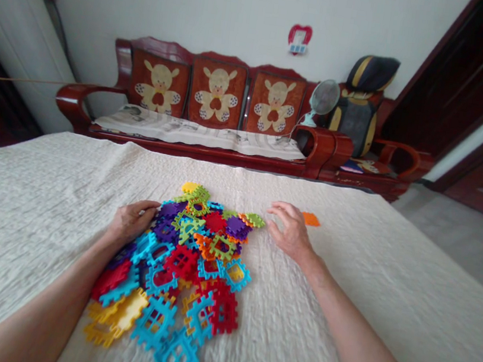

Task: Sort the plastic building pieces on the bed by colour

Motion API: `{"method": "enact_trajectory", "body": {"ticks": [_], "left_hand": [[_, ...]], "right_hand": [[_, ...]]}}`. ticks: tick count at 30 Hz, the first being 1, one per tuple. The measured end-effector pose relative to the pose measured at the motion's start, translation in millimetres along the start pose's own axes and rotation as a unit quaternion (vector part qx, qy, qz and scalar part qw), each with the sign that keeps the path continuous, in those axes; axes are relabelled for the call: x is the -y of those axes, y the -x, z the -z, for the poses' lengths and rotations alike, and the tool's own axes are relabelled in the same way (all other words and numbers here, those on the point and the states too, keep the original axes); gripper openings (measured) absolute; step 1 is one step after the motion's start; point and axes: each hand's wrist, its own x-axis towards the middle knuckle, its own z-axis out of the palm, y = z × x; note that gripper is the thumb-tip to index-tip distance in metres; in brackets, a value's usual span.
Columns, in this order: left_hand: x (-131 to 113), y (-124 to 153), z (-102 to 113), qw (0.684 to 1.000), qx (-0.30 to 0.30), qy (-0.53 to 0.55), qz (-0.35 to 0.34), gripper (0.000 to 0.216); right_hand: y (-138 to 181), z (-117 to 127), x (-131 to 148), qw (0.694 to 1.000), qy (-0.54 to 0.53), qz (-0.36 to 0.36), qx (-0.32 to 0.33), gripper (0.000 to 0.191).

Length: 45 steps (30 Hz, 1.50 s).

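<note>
A heap of plastic interlocking building tiles (182,262) with toothed edges lies on the cream quilted cover (292,332). Blue, red, purple, green, orange and yellow pieces overlap in it, some solid and some with window-like openings. At the heap's upper left edge is my left hand (132,219), its bent fingertips against the purple tiles (169,210) and a gap showing by the thumb. My right hand (289,229) is just off the heap's right side, fingers apart and holding nothing, near a green tile (254,220). A single orange tile (311,219) lies beyond it.
Past the far edge of the cover stands a red wooden sofa (322,150) with brown bear cushions (217,91). A small fan (323,99) and a chair with a dark and yellow backrest (354,122) are at its right. Dark doors (463,74) border the right side.
</note>
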Motion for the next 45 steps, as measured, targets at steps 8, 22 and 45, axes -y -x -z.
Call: {"method": "enact_trajectory", "body": {"ticks": [8,22,45], "left_hand": [[2,0,-1,1.0,0.002,-0.007,-0.002,0.046],[7,-2,-2,1.0,0.008,-0.011,0.004,0.049],[23,-8,-3,0.999,0.035,-0.03,0.023,0.052]], "right_hand": [[14,-29,30,0.992,-0.019,0.091,0.086,0.041],[2,-31,15,0.936,-0.313,-0.156,-0.036,0.032],[2,14,0,0.923,0.121,-0.281,0.232,0.035]]}}
